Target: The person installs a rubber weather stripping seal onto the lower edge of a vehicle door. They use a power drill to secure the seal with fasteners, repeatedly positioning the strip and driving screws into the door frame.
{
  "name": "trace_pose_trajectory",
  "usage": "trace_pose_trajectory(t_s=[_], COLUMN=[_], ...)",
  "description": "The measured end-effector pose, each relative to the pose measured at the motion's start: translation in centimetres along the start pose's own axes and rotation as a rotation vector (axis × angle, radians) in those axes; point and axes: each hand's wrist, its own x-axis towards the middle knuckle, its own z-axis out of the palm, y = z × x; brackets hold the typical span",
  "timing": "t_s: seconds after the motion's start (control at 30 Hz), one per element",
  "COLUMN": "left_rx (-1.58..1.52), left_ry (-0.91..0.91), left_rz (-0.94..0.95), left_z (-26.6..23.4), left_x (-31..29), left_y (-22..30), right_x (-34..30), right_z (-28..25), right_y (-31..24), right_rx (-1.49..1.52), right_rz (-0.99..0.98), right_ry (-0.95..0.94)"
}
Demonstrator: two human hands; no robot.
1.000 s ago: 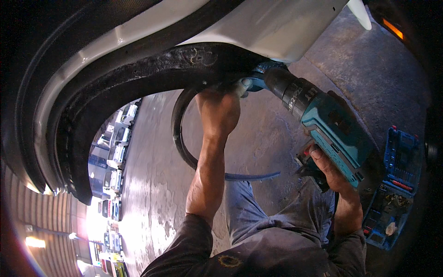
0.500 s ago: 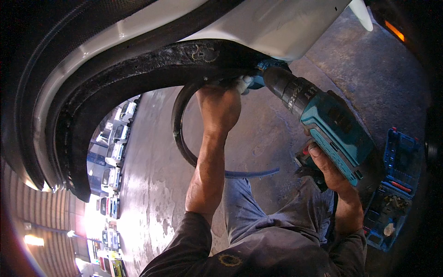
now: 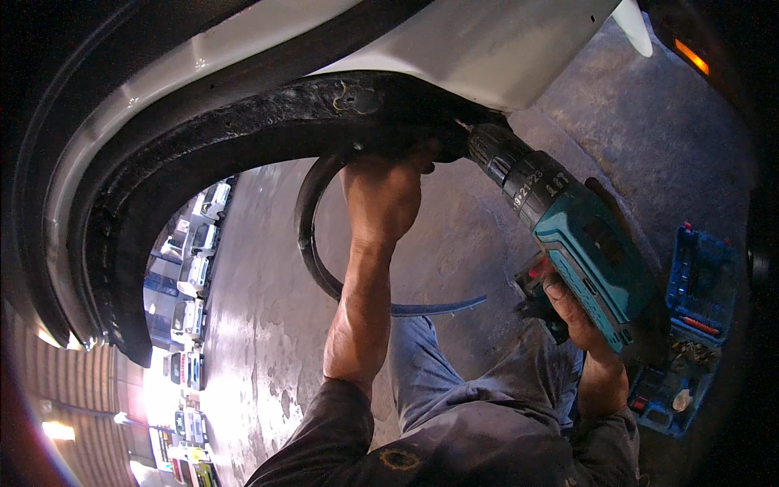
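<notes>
So the black wheel-arch trim [image 3: 243,122] is my landmark: it curves under the white body panel [image 3: 454,53], and the business end is its right tip. Looks like the drill-work step to me, since the teal drill [image 3: 588,247] sits just below and right of that tip with its bit [image 3: 463,124] aimed up-left at it. I'd say the next move calls for bracing the trim and keeping the bit square and steady so it doesn't skate.

Right hand [image 3: 574,308] is wrapped firmly round the drill, well below and right of the trim, elbow bent and forearm tucked close to the body. Left hand [image 3: 381,195] is up against the trim's underside, forearm reaching nearly straight up, knuckles bunched. It's really dark up there, so I can't tell what those fingers have hold of, or if the bit is touching anything.

A rubber strip [image 3: 305,223] loops down from the trim and crosses by the left forearm. The blue tool case [image 3: 690,280] is off to the trim's lower right.
</notes>
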Motion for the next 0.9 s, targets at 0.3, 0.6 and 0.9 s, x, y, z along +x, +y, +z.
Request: trace_pose_trajectory(t_s=[0.3,0.6,0.9], left_rx=[-0.081,-0.245,-0.205], left_ry=[0.006,0.031,0.040], left_rz=[-0.081,-0.044,-0.073], left_z=[0.0,0.1,0.2], left_x=[0.0,0.0,-0.1], left_y=[-0.5,-0.6,-0.2], right_x=[-0.3,-1.1,-1.6], right_z=[0.3,0.1,-0.2], right_y=[0.8,1.6,2.5], right_rx=[-0.041,-0.105,-0.170], right_rz=[-0.004,-0.022,-0.034], right_ry=[-0.058,-0.141,-0.204])
